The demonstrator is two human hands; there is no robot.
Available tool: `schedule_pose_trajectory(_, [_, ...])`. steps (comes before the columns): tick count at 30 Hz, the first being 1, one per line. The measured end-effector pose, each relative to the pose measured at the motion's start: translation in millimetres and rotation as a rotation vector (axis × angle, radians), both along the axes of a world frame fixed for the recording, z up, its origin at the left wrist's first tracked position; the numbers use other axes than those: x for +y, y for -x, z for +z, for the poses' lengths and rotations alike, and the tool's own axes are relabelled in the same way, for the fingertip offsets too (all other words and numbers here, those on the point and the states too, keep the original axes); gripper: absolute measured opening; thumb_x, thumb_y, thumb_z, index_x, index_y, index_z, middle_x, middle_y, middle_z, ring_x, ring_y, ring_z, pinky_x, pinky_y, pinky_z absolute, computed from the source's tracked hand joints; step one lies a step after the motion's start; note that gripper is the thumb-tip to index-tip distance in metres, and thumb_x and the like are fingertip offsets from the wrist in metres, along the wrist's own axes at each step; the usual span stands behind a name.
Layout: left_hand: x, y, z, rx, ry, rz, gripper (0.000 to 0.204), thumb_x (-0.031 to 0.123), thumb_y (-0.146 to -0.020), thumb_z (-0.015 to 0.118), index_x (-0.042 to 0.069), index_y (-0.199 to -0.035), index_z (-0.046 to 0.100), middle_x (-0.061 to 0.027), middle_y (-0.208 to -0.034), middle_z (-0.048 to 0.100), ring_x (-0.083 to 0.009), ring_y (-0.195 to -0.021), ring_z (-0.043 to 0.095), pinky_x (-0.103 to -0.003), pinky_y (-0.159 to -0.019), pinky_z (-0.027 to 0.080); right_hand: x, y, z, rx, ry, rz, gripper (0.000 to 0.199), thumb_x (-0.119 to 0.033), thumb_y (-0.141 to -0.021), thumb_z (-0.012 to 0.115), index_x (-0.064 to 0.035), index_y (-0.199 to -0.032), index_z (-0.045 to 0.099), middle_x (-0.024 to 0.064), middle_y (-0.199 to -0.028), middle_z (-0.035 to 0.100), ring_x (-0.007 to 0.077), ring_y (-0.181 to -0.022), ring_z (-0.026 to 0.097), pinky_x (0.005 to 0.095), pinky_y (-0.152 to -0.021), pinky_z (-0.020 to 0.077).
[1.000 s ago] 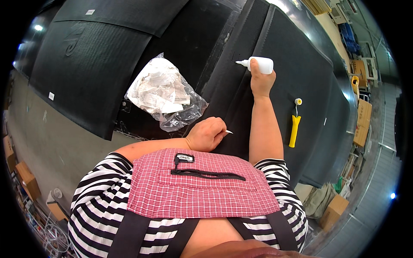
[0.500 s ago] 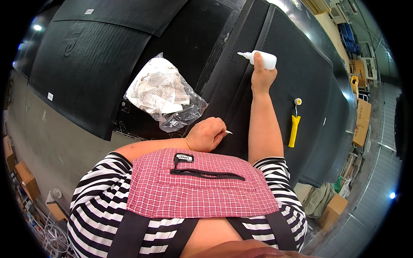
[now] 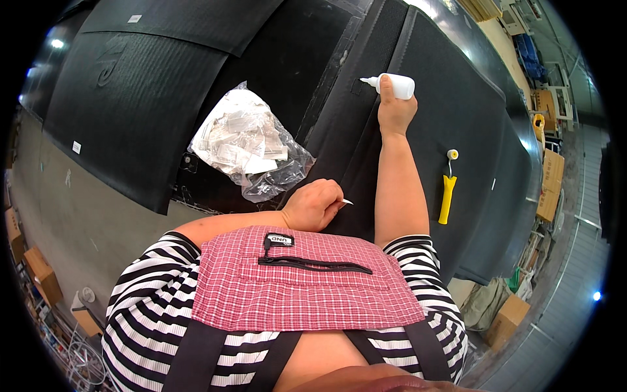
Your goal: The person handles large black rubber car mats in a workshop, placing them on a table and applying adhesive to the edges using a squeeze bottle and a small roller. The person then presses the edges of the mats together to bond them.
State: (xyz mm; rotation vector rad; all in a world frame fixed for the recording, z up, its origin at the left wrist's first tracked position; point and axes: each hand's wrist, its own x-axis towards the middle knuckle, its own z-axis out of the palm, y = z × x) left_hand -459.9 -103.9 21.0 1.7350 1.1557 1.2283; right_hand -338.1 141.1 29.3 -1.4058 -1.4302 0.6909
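My right hand (image 3: 397,116) is wrapped round a white squeeze bottle (image 3: 400,87). The bottle lies over on its side, its narrow nozzle pointing left at a small outlined patch (image 3: 358,87) on the black ribbed sheet (image 3: 366,127). Whether the tip touches the sheet I cannot tell. Close to my chest, my left hand (image 3: 314,205) is closed, pinching a small white label (image 3: 347,202) whose pointed end sticks out to the right. A clear plastic bag (image 3: 251,140) full of white paper scraps lies just beyond my left hand.
A small roller with a yellow handle (image 3: 447,199) rests on the black sheet right of my right forearm. Other large black mats (image 3: 140,85) cover the left side. Cardboard boxes (image 3: 550,186) stand along the right edge, and more boxes (image 3: 42,273) at the lower left.
My right hand and the bottle have shifted slightly left and toward me, the nozzle tip staying near the outlined patch. My left hand keeps its place with the label.
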Motion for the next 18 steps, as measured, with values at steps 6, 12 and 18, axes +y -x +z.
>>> schedule_pose_trajectory(6, [0.2,-1.4,0.0,-0.024,-0.016,0.029,0.018,-0.001,-0.081,0.071,0.006,-0.090,0.057,-0.0102,-0.086,0.061,-0.0320,-0.078,0.060,-0.039,-0.068,0.049,-1.2,-4.1,-2.1,0.082,-0.035,0.003,0.032,-0.030,-0.085,0.077,0.0008,-0.093,0.074,0.0087,-0.087,0.075,0.0184,-0.081,0.071,0.0332,-0.077,0.0539])
schedule_pose_trajectory(12, [-0.2,-1.1,0.7,-0.015,-0.009,0.027,0.016,0.001,-0.082,0.071,0.006,-0.089,0.058,-0.0103,-0.087,0.062,-0.0321,-0.079,0.061,-0.039,-0.069,0.049,-2.3,-6.7,-6.6,0.095,-0.028,0.055,0.032,-0.031,-0.085,0.077,0.0006,-0.092,0.074,0.0080,-0.086,0.075,0.0177,-0.080,0.071,0.0327,-0.076,0.0536])
schedule_pose_trajectory(18, [-0.1,-0.3,0.7,0.002,0.001,0.009,0.015,0.007,-0.087,0.070,0.006,-0.091,0.056,-0.0105,-0.086,0.059,-0.0323,-0.082,0.061,-0.041,-0.070,0.051,-3.4,-6.6,-4.3,0.005,0.028,0.077,0.033,-0.032,-0.085,0.076,0.0005,-0.090,0.074,0.0072,-0.084,0.074,0.0171,-0.079,0.070,0.0324,-0.075,0.0535])
